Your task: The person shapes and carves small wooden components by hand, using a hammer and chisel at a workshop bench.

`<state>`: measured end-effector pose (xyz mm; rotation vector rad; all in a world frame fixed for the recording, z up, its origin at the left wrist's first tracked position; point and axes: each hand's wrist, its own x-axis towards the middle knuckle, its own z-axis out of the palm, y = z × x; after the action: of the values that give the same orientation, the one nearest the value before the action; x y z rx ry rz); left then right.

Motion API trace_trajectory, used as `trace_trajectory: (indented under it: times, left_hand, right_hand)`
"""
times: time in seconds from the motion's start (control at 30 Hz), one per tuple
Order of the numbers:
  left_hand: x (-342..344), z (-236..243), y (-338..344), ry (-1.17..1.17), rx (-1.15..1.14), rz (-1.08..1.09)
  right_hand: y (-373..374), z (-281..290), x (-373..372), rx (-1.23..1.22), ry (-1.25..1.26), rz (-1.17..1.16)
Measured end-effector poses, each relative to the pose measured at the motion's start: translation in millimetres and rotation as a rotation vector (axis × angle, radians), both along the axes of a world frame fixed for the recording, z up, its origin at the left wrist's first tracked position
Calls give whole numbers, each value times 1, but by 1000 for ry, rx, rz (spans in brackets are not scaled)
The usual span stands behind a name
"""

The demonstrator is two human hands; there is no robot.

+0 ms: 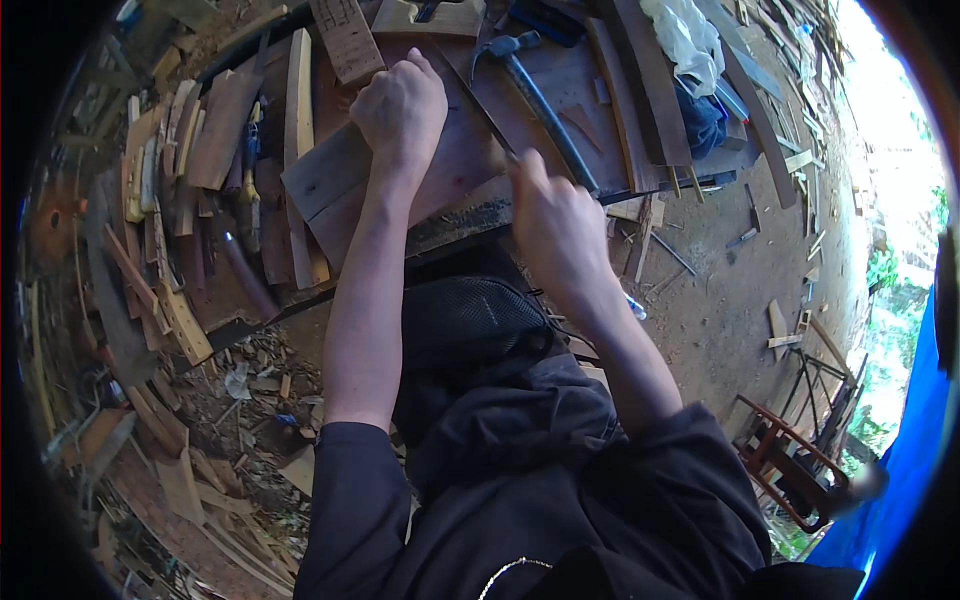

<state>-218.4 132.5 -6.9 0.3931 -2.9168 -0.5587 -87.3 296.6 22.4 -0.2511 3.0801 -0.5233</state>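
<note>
My left hand (402, 108) is closed in a fist over a flat wooden board (345, 185) on the workbench, beside a pale wooden block (345, 40). What its fingers grip, if anything, is hidden. My right hand (560, 225) is wrapped round the near end of a long, thin, dark tool (482, 108). Its narrow shaft or blade slants up and left past my left hand; the handle is covered, so I cannot tell its exact kind. To the right of that tool lies a hammer (545, 115) with a blue-grey handle.
Many wood strips (215, 130) crowd the bench's left side. At the upper right are dark planks (645, 85) and a white plastic bag (685, 40). A black mesh bag (475, 315) sits against my waist. Offcuts lie about the dirt floor (720, 290).
</note>
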Motion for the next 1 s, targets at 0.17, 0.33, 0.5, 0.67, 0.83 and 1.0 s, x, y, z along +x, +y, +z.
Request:
trace_trajectory:
  times: [0.17, 0.33, 0.5, 0.67, 0.83, 1.0]
  left_hand:
    - [2, 4, -2, -77, -12, 60]
    - [1, 9, 3, -90, -41, 59]
    - [-1, 3, 6, -77, -54, 36]
    - [1, 2, -1, -34, -100, 69]
    - [0, 4, 5, -28, -91, 74]
    - [0, 5, 4, -30, -98, 69]
  right_hand:
    - [7, 13, 17, -54, 9, 11]
    - [21, 64, 59, 69, -208, -44]
    - [-6, 9, -12, -27, -6, -22]
    - [-2, 13, 9, -238, 82, -40]
    - [-3, 14, 11, -270, 104, -77]
    - [-4, 9, -2, -58, 182, 77]
